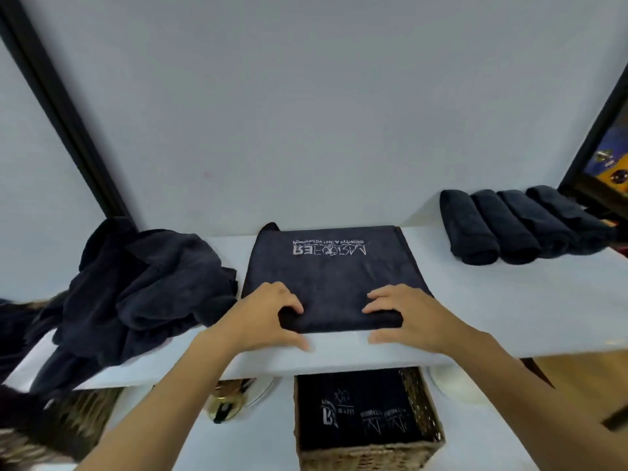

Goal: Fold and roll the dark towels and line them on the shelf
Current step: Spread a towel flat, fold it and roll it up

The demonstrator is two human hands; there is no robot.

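Note:
A dark towel (334, 277) with pale lettering lies folded flat on the white shelf (492, 314), its near edge turned up into a short roll. My left hand (268, 314) grips the roll's left end, fingers curled over the top and thumb on the shelf in front. My right hand (404, 314) grips the right end the same way. Several rolled dark towels (509, 226) lie side by side at the shelf's far right. A heap of loose dark towels (136, 294) sits on the shelf's left part.
A wicker basket (370, 453) holding dark printed towels stands below the shelf's front edge. A gold-coloured round object (224, 402) sits lower left. Black frame bars run up the wall at left (57, 103) and right (598, 130).

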